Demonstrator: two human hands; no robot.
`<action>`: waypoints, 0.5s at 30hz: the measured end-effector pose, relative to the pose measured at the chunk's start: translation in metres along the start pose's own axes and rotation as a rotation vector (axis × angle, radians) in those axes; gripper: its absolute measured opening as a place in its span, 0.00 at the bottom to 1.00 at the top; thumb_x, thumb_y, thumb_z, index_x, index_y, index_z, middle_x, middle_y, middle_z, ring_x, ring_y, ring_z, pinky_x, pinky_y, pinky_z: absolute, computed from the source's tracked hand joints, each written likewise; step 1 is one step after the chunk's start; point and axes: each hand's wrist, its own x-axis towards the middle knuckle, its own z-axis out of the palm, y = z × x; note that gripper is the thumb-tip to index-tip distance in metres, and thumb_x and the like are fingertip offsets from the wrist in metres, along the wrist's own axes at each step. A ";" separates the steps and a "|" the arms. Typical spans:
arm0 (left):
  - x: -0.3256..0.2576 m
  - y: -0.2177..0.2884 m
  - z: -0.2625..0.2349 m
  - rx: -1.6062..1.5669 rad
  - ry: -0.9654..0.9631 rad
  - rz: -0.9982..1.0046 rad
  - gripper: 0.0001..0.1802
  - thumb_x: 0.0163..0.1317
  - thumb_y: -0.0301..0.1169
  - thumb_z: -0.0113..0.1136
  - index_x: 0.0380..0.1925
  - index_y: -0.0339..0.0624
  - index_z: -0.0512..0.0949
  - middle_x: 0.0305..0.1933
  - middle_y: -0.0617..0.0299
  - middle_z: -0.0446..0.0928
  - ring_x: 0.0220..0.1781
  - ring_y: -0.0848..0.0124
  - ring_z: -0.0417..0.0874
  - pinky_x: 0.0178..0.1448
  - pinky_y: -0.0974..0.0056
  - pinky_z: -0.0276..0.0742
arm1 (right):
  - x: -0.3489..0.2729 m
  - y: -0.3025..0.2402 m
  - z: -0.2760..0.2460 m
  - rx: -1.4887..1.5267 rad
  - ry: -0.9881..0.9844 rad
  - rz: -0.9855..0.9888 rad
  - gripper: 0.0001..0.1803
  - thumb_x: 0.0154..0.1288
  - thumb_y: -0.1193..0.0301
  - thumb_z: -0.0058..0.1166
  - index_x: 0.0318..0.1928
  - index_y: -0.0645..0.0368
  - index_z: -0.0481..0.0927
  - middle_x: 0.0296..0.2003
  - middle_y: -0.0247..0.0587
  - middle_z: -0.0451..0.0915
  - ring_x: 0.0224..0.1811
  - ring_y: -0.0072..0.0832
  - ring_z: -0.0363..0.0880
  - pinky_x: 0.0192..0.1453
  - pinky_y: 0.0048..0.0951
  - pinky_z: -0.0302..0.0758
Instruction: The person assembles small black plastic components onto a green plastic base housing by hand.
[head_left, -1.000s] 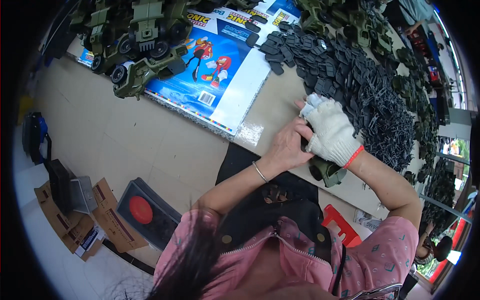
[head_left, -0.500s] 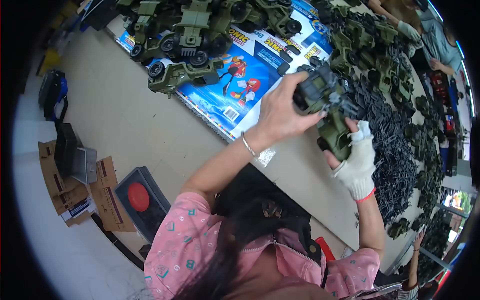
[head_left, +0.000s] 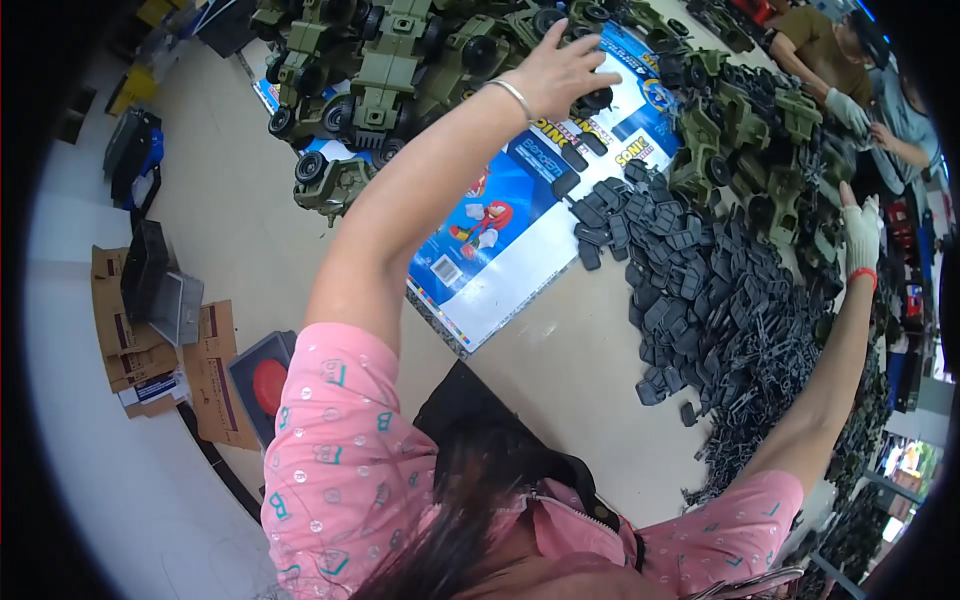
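Note:
My bare left hand (head_left: pixel 562 70), a bangle on its wrist, reaches far across the table, its fingers draped over a green toy truck (head_left: pixel 590 95) at the edge of a row of assembled green toy trucks (head_left: pixel 380 80). My right hand (head_left: pixel 860 228) wears a white glove with a red cuff. It is stretched out to the right with its fingers apart, nothing in it, touching a heap of green toy truck bodies (head_left: pixel 760 140). Between my arms lies a big pile of black plastic parts (head_left: pixel 710 300).
A blue printed cardboard sheet (head_left: pixel 510 230) lies under the trucks and parts on the beige table (head_left: pixel 570 370). Two other people (head_left: pixel 830 50) work at the far right. On the floor to the left are flattened cardboard boxes (head_left: pixel 150 350) and a dark case with a red disc (head_left: pixel 265 380).
Both hands held one green truck close in front of me. Now my left hand has carried it out to the row of trucks, and my right hand has let go and reached right.

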 end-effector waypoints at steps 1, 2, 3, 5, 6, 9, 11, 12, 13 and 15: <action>0.013 0.005 0.020 0.073 0.042 0.039 0.52 0.46 0.32 0.82 0.74 0.64 0.66 0.71 0.63 0.73 0.80 0.62 0.65 0.81 0.38 0.58 | -0.002 0.028 -0.004 0.019 -0.007 -0.063 0.36 0.69 0.58 0.57 0.72 0.64 0.72 0.73 0.58 0.71 0.69 0.53 0.75 0.70 0.42 0.71; 0.021 0.001 0.039 0.152 0.064 0.064 0.50 0.48 0.32 0.83 0.72 0.57 0.66 0.68 0.60 0.76 0.76 0.62 0.71 0.78 0.41 0.65 | -0.019 0.025 0.012 -0.434 0.273 -0.494 0.34 0.67 0.62 0.62 0.71 0.60 0.74 0.71 0.56 0.74 0.66 0.51 0.77 0.69 0.42 0.72; 0.016 -0.017 0.045 0.166 0.036 0.106 0.38 0.52 0.39 0.77 0.64 0.54 0.73 0.54 0.59 0.78 0.64 0.62 0.78 0.80 0.40 0.61 | -0.050 -0.035 0.028 -0.372 0.236 -0.461 0.33 0.65 0.63 0.65 0.69 0.60 0.75 0.68 0.56 0.75 0.65 0.52 0.77 0.69 0.44 0.72; 0.009 -0.030 0.026 0.159 0.194 0.255 0.25 0.54 0.34 0.69 0.54 0.56 0.78 0.33 0.64 0.74 0.46 0.68 0.82 0.85 0.35 0.47 | -0.135 -0.107 0.016 -0.304 0.222 -0.496 0.32 0.62 0.65 0.69 0.65 0.60 0.77 0.63 0.56 0.78 0.63 0.54 0.76 0.69 0.47 0.72; 0.017 -0.024 0.009 0.073 0.168 0.198 0.29 0.53 0.34 0.71 0.57 0.54 0.76 0.38 0.63 0.76 0.50 0.65 0.82 0.85 0.35 0.47 | -0.163 -0.115 0.005 -0.268 0.244 -0.593 0.31 0.61 0.66 0.70 0.64 0.60 0.78 0.60 0.55 0.79 0.63 0.55 0.76 0.69 0.48 0.72; 0.014 -0.013 -0.054 -0.084 0.573 0.045 0.35 0.50 0.32 0.73 0.61 0.48 0.73 0.42 0.57 0.78 0.50 0.58 0.82 0.79 0.41 0.59 | -0.245 -0.145 0.002 -0.137 0.115 -0.629 0.23 0.60 0.68 0.69 0.56 0.57 0.82 0.53 0.50 0.81 0.58 0.51 0.78 0.64 0.46 0.74; 0.002 0.011 -0.109 -0.438 0.795 -0.081 0.38 0.47 0.31 0.77 0.61 0.45 0.72 0.48 0.51 0.80 0.53 0.52 0.81 0.66 0.50 0.74 | -0.277 -0.159 0.006 -0.016 -0.094 -0.642 0.14 0.58 0.70 0.67 0.46 0.55 0.85 0.48 0.47 0.83 0.52 0.49 0.80 0.60 0.45 0.75; -0.018 0.023 -0.130 -0.538 0.837 -0.174 0.39 0.50 0.34 0.78 0.62 0.45 0.70 0.51 0.50 0.81 0.56 0.52 0.81 0.62 0.54 0.78 | -0.289 -0.171 0.011 0.008 -0.191 -0.676 0.09 0.58 0.71 0.66 0.41 0.55 0.85 0.46 0.47 0.83 0.50 0.48 0.80 0.58 0.45 0.76; -0.047 0.044 -0.172 -0.787 0.662 -0.328 0.37 0.55 0.36 0.76 0.63 0.46 0.68 0.55 0.50 0.81 0.60 0.55 0.82 0.66 0.54 0.76 | -0.296 -0.183 0.016 -0.022 -0.298 -0.690 0.07 0.57 0.71 0.65 0.38 0.55 0.85 0.44 0.47 0.83 0.48 0.48 0.81 0.57 0.45 0.76; -0.090 0.052 -0.185 -1.168 0.549 -0.447 0.37 0.58 0.35 0.77 0.65 0.44 0.67 0.59 0.52 0.81 0.63 0.62 0.82 0.68 0.54 0.77 | -0.304 -0.206 0.036 0.010 -0.358 -0.711 0.05 0.57 0.71 0.63 0.35 0.55 0.86 0.41 0.47 0.84 0.47 0.49 0.81 0.57 0.46 0.76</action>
